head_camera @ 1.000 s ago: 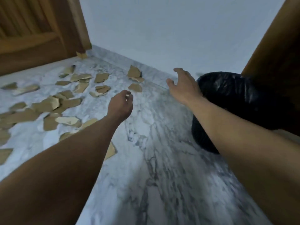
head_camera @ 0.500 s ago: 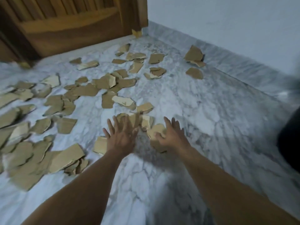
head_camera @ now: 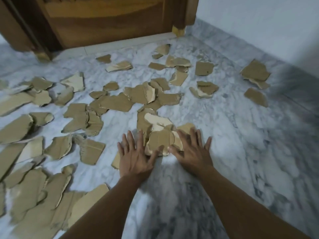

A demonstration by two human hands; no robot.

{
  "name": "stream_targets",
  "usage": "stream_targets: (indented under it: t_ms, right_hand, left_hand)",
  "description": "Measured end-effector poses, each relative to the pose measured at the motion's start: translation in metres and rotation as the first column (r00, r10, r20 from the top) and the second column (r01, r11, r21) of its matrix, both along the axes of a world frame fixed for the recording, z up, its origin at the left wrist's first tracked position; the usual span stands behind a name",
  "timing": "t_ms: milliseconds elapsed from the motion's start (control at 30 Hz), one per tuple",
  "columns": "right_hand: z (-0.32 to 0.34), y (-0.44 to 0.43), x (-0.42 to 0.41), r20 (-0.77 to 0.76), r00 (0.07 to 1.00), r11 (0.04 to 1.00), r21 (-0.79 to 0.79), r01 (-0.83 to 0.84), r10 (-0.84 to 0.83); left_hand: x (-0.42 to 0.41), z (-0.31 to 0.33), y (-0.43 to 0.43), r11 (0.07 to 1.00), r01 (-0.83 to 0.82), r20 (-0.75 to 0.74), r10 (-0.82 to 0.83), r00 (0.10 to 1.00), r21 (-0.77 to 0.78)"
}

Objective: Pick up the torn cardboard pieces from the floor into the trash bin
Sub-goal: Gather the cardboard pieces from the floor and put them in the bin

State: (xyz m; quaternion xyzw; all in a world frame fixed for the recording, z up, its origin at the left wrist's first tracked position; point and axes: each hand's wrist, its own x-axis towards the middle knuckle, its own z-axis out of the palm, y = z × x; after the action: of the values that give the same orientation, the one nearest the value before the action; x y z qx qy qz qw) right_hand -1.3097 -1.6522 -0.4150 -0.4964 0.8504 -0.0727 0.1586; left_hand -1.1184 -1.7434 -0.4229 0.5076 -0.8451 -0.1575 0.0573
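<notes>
Since a second ago we have brought both hands down from mid-air onto the grey-veined white marble floor (head_camera: pixel 224 128), and our view has swung toward the brown wooden door (head_camera: pixel 107 25) at the floor's far edge.

Our left hand (head_camera: pixel 134 157) lies palm down, fingers straight and spread, pointing toward the door. Its thumb reaches right onto the near rim of a small heap of torn brown cardboard pieces (head_camera: pixel 159 140), and a further scrap (head_camera: pixel 115 161) shows from under its left side. Our right hand (head_camera: pixel 191 152) is flat as well, fingers splayed and angled slightly left. Its thumb and forefinger touch the heap's right side while the outer fingers rest on bare marble. Neither hand curls round anything; both press with straight fingers. Both forearms run up from the near edge, drawing together toward the heap.

That heap sits between our two hands, near the middle of the floor. Its pieces overlap, and its long axis runs away from us toward the door, with a pale peeled face (head_camera: pixel 156 120) turned up at the far end. More cardboard lies flat and scattered. We see large cardboard pieces (head_camera: pixel 39 200) crowding the near-left corner and mid-sized cardboard pieces (head_camera: pixel 119 102) across the middle. A few outlying cardboard pieces (head_camera: pixel 255 71) lie by the marble skirting (head_camera: pixel 245 44) under the white wall (head_camera: pixel 259 18) along the right edge.
</notes>
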Motion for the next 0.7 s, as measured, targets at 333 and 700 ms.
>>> stream_targets:
  t_ms: [333, 700]
  right_hand:
    - [-0.009, -0.121, -0.018, 0.115, 0.993, 0.848, -0.527, 0.057, 0.004]
    - [0.017, -0.282, -0.071, 0.159, 0.98, 0.951, -0.265, 0.162, -0.122]
  left_hand:
    - [-0.033, 0.011, -0.102, 0.999, -0.024, 0.005, 0.024, 1.0, -0.043]
    - [-0.038, 0.006, -0.106, 0.99, -0.136, 0.017, 0.136, 0.991, -0.036]
